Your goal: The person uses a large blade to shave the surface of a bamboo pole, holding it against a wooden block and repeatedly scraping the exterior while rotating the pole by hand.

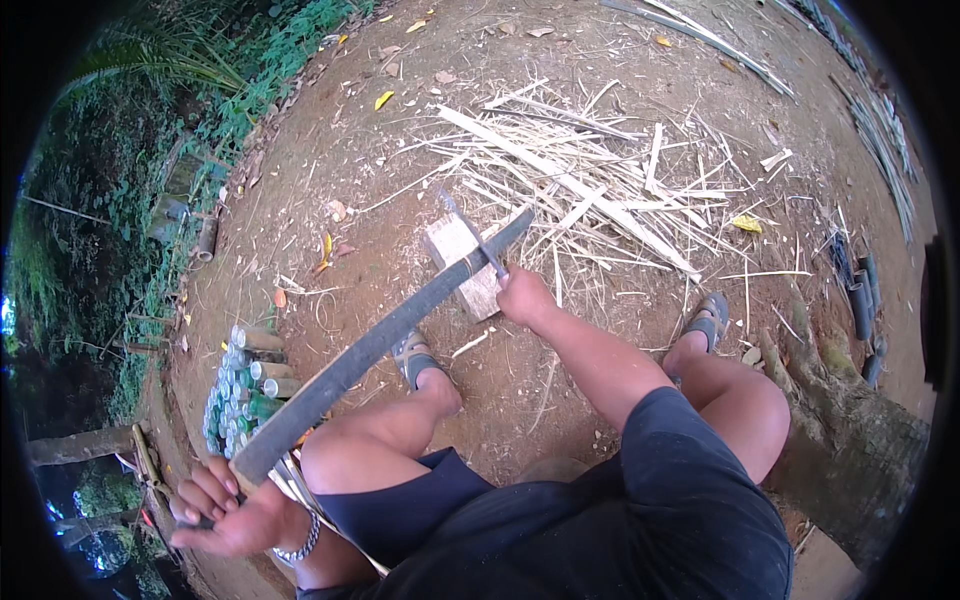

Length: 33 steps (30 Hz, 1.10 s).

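Observation:
A long, dark-skinned bamboo slat (370, 345) slants from the lower left up to the middle of the view. My left hand (240, 515), with a chain bracelet at its wrist, is closed around the near end. In my right hand (525, 297) is a knife (488, 254), its handle mostly hidden by my fingers. The thin blade crosses the slat near its far end and points away to the upper left. Beneath them lies a pale wooden block (452, 240) on the ground, partly covered by the slat.
Beyond the block is a heap of split bamboo strips (590, 190). Cans (245, 385) are stacked at left. A thick tree root (840, 450) stands to the right, near dark bamboo tubes (862, 305). My sandalled feet (412, 357) flank the work. Green plants (190, 90) border the dirt.

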{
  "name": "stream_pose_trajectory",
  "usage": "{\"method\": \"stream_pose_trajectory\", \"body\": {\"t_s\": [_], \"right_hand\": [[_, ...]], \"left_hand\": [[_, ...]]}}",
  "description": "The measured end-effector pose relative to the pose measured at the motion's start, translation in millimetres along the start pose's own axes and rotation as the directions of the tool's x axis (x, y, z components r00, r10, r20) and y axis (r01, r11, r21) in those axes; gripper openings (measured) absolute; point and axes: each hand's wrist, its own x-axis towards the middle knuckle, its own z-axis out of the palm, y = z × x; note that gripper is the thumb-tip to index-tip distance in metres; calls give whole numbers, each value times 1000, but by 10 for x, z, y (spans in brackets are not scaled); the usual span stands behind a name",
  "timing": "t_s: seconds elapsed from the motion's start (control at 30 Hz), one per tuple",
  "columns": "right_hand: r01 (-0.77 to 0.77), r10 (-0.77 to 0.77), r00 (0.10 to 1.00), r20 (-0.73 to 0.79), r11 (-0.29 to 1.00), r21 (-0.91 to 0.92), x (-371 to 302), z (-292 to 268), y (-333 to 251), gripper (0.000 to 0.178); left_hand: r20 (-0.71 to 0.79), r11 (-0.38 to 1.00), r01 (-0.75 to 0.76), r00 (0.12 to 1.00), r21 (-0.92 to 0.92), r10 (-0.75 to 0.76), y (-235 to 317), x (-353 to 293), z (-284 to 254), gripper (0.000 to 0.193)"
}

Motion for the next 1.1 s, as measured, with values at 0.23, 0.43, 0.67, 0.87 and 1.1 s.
{"method": "stream_pose_trajectory", "body": {"t_s": [0.23, 0.43, 0.67, 0.87, 1.1], "right_hand": [[92, -90, 995, 53, 996, -20, -130, 113, -122, 22], [20, -23, 998, 57, 999, 45, -179, 181, -226, 26], [215, -187, 965, 183, 966, -141, -436, 207, -219, 30], [65, -66, 994, 86, 998, 11, -338, 341, -284, 28], [-35, 36, 999, -28, 999, 32, -305, 513, 101, 24]], "left_hand": [[-116, 994, -5, 993, 113, 18, 3, -6, -93, 43], [-171, 996, 16, 985, 89, 0, 11, -52, -87, 46], [-350, 977, -11, 933, 211, 86, -34, -38, -68, 42], [-475, 971, 27, 875, 236, 91, -162, -115, -25, 40], [-518, 960, 35, 847, 277, 118, -194, -132, 167, 38]]}}
